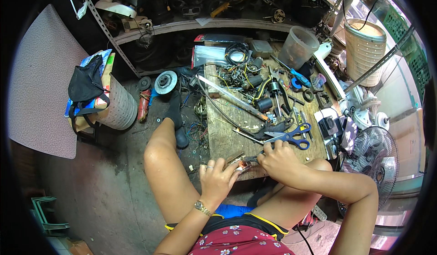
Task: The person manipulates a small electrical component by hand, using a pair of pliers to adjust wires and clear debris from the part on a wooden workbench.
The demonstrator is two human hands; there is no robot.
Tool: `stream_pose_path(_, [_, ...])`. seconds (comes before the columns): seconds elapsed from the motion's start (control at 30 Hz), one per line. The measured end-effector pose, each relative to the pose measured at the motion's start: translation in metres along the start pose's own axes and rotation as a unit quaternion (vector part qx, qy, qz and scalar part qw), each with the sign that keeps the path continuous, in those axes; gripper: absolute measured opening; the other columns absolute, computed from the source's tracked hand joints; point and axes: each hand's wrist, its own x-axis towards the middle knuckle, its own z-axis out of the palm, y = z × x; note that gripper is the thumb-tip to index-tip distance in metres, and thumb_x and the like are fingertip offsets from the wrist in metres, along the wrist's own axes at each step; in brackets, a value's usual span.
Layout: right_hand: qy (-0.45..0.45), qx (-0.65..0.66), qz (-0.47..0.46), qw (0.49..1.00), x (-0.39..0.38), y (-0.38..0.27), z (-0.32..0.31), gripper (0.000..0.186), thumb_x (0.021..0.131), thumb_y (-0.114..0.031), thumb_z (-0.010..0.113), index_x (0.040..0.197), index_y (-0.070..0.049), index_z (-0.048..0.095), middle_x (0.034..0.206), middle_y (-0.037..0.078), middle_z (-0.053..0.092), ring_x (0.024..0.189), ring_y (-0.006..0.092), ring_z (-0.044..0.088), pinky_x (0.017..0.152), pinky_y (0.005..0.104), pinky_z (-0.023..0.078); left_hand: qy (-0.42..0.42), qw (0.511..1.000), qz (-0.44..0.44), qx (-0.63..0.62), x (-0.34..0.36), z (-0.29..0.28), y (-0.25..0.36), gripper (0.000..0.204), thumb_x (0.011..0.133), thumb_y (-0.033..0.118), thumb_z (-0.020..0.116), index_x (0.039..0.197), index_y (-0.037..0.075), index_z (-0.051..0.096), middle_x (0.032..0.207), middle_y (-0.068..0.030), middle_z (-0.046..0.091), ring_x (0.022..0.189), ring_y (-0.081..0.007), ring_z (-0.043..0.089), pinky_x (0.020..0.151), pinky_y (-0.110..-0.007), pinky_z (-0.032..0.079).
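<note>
Near the front edge of the wooden bench (217,132), my left hand (217,177) grips a small metal piece with copper-coloured winding (243,165) between thumb and fingers. My right hand (277,159) is closed on a slim dark tool, whose tip meets the piece; exactly what the tool is, I cannot tell. A short wood offcut (234,156) lies just behind the piece. Blue-handled scissors (302,141) lie just beyond my right hand, beside a slim metal rod (246,135) and a dark cable.
The bench carries wires, tools, screws and a clear bucket (298,48). A fan (368,170) stands at the right, below a perforated white basket (364,57). An angle grinder (144,100) lies on the floor, near a perforated drum (120,104) and a grey board (45,86). Cluttered shelves run behind.
</note>
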Motion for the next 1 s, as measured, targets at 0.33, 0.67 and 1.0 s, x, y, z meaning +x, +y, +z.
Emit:
stream_pose_path(0.33, [-0.102,-0.179,-0.027,0.978,0.040,-0.017,-0.007,0.031,0.091,-0.019,0.061,0.104,0.004,0.075,0.111,0.033,0.068,0.104,0.0547,0.067,0.066,0.0545,0.060,-0.020,0.981,-0.087,-0.172,-0.017,0.020,-0.011,0.017,0.083,0.010,0.082,0.093,0.005,0.069,0.093,-0.0085,0.065,0.085,-0.0295,0.068,0.072,-0.041,0.056])
stream_pose_path(0.67, [-0.117,-0.271,-0.078,0.952,0.044,-0.025,-0.003,0.030,0.089,-0.018,0.059,0.091,0.008,0.073,0.084,0.027,0.067,0.068,0.0419,0.068,0.052,0.0468,0.055,0.011,0.959,-0.099,-0.267,-0.019,0.034,-0.021,0.017,0.082,0.006,0.082,0.093,0.002,0.070,0.109,-0.0165,0.065,0.097,-0.0329,0.066,0.079,-0.042,0.056])
stream_pose_path(1.0, [-0.090,0.022,-0.031,0.995,0.009,0.030,-0.001,0.015,0.083,-0.019,0.070,0.087,-0.007,0.079,0.095,0.013,0.075,0.086,0.0302,0.073,0.069,0.0401,0.058,-0.001,0.970,-0.076,-0.229,-0.012,0.022,-0.020,0.013,0.081,0.004,0.080,0.089,0.003,0.071,0.105,-0.0154,0.070,0.096,-0.0332,0.070,0.080,-0.041,0.057])
